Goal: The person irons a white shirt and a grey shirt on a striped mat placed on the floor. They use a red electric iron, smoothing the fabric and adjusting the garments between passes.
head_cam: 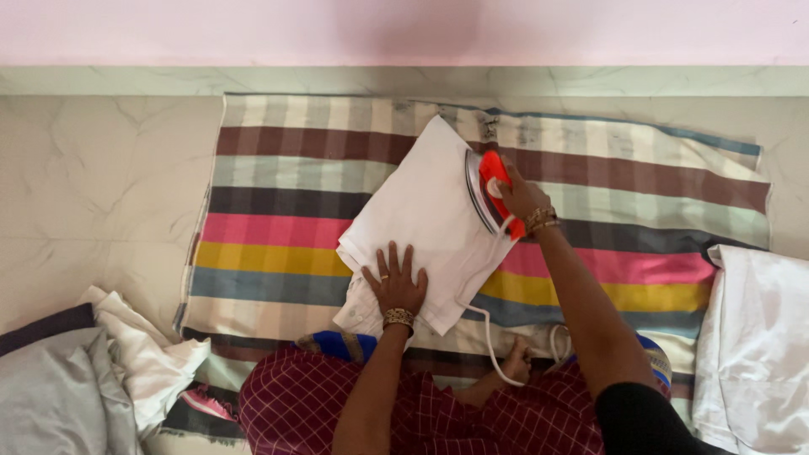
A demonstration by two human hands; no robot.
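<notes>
1. The right hand (521, 195) is closed around the orange handle of an iron (489, 192), which stands on the right edge of a folded white cloth (425, 227).
2. The left hand (394, 282) lies flat, fingers spread, pressing the near part of the white cloth; it clasps nothing.
3. The white cloth rests slantwise on a striped blanket (278, 211) spread over the pale floor (101, 194), so the iron sits just beyond and to the right of the flat hand.
4. A white cord (487, 337) runs from the iron down toward the person's lap, past a bare foot (514, 364).
5. A heap of grey and white laundry (93, 371) lies at the left, and another white garment (758, 345) at the right, both well apart from the hands.
</notes>
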